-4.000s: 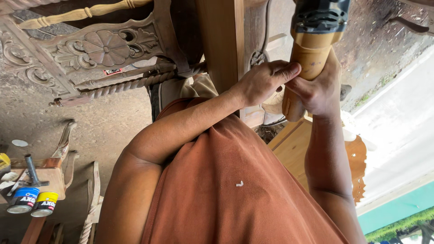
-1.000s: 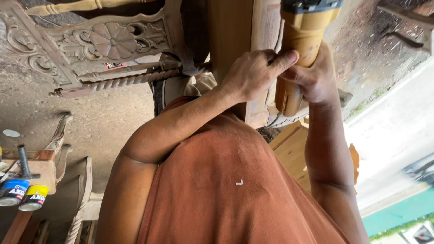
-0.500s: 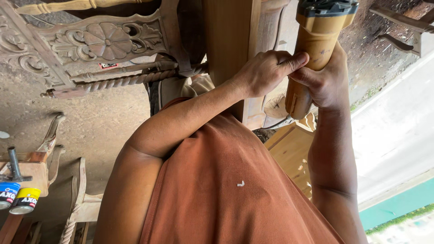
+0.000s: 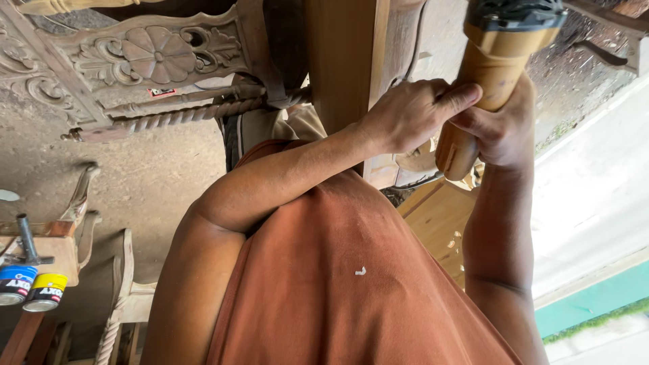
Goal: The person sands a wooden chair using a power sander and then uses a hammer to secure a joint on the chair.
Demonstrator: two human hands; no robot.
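The fingers of the left hand are curled together, the forefinger stretched out and pressed against the side of a dusty yellow power tool with a black head. The fingers of the right hand are clamped around the same tool's rounded body from the other side, so both hands grip it where they meet. The tool stands nearly upright, its black head at the top edge of the view and its blunt end poking out below the hands. Just beside the tool, on the left-hand side, runs a plain upright wooden post, which the left wrist crosses. Behind the tool's lower end lies a pale flat wooden panel. Farther from the tool, past the post, hangs a carved wooden chair back with a flower rosette and a twisted rope-like rail. Well apart from the tool, at the far edge, a small wooden surface carries a blue tin and a yellow tin side by side.
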